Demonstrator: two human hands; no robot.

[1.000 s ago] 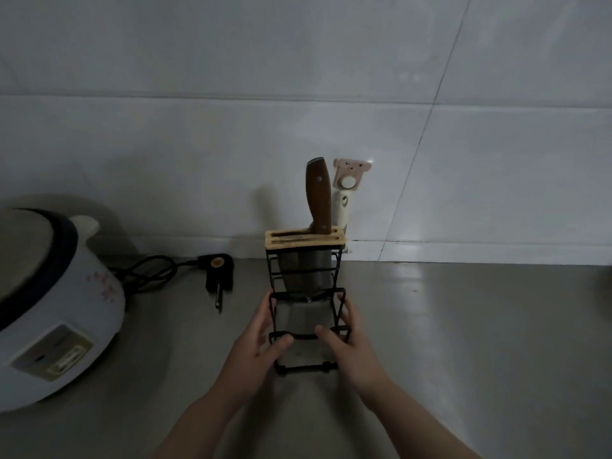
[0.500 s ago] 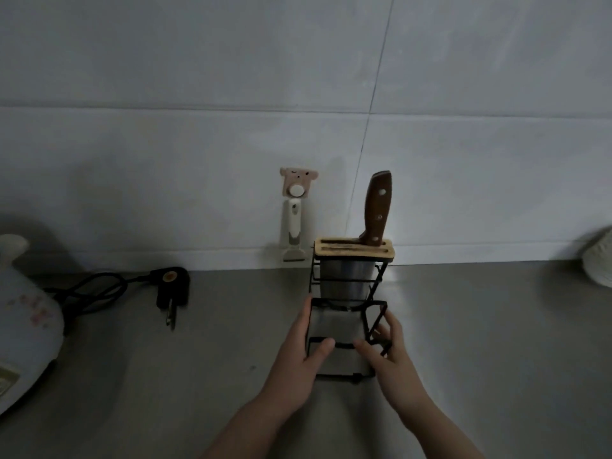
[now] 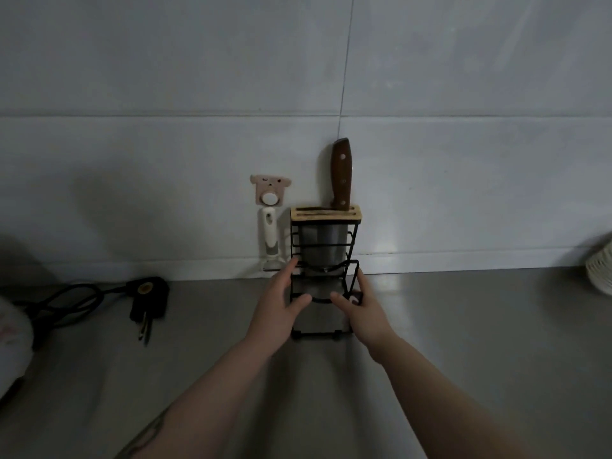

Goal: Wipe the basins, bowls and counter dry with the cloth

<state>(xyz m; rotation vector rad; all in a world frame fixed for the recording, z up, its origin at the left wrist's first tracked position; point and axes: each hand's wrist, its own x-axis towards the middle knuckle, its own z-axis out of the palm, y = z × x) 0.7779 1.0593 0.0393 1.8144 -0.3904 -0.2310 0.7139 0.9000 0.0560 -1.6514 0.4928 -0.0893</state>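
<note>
Tabletop (image 3: 463, 342): grey, bare sheen in front of the tiled wall, dim light. It is the only task thing in view; no cloth, basin or bowl shows anywhere in the frame.

Black wire knife rack (image 3: 323, 276) stands upright on the tabletop, back close to the wall, long axis vertical, wooden slotted top, one brown-handled knife (image 3: 341, 175) upright in the right-hand slot, blade down inside the wires.

Left hand (image 3: 278, 313) on the rack's left side, right hand (image 3: 362, 314) on its right side; rack sits squarely between them, straight ahead of both palms. Each hand's fingers reach up along a side wire and curl onto it, thumbs hooked inward over the low front crossbar, thumb tips nearly meeting at centre. Both hands grip the frame; neither is nearer than the other.

Judgement: rack is being shifted or set so the tabletop beneath or beside it can be dried. Any further slide runs along the wall line, left or right; the tall narrow frame with the knife high up looks top-heavy, so the low two-sided hold suits it.

Outward: peeler (image 3: 270, 236) hanging from a bear-shaped hook (image 3: 270, 190) just left of the rack. Black plug and cord (image 3: 145, 299) lying well left. White appliance edge (image 3: 13, 339) at far left; pale woven item (image 3: 601, 270) at far right, cut off.
</note>
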